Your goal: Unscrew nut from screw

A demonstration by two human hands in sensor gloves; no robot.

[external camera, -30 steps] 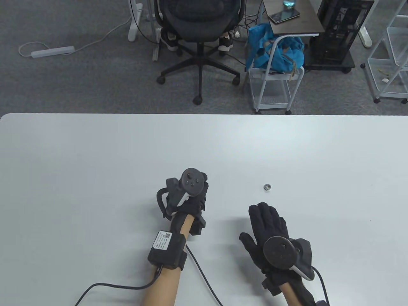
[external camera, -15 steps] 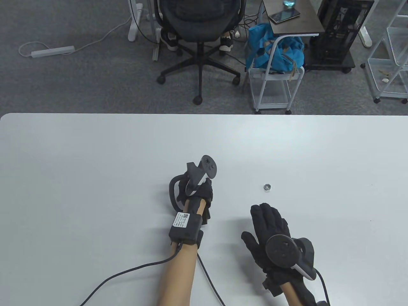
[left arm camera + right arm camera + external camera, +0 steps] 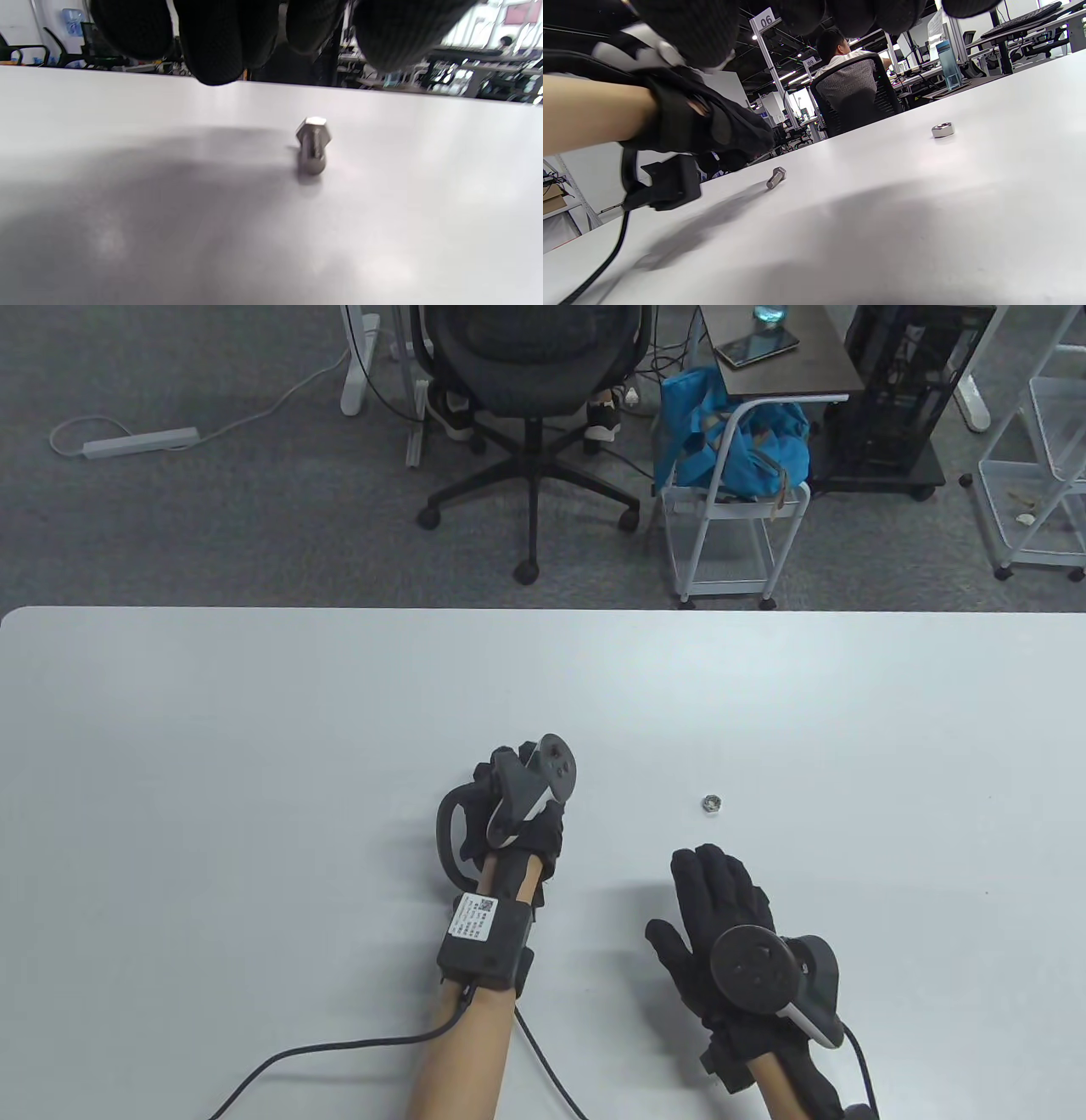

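The silver hex nut [image 3: 711, 803] lies alone on the white table [image 3: 254, 729], and it also shows in the right wrist view [image 3: 942, 129]. The bare screw [image 3: 313, 148] lies on its side on the table, below and apart from my left hand's fingers [image 3: 216, 46]. It also shows in the right wrist view [image 3: 776, 177]. In the table view it is hidden under my left hand [image 3: 505, 770], which hovers empty with its tracker tilted. My right hand [image 3: 717, 882] lies spread and empty, palm down, just in front of the nut.
The glove cables [image 3: 339, 1052] run over the table's near edge. Beyond the far edge stand an office chair [image 3: 530, 407], a white cart with a blue bag [image 3: 730, 449] and shelving.
My left hand has rolled so its tracker tips on edge, and it has shifted a little forward. My right hand has barely moved. The nut has stayed in place.
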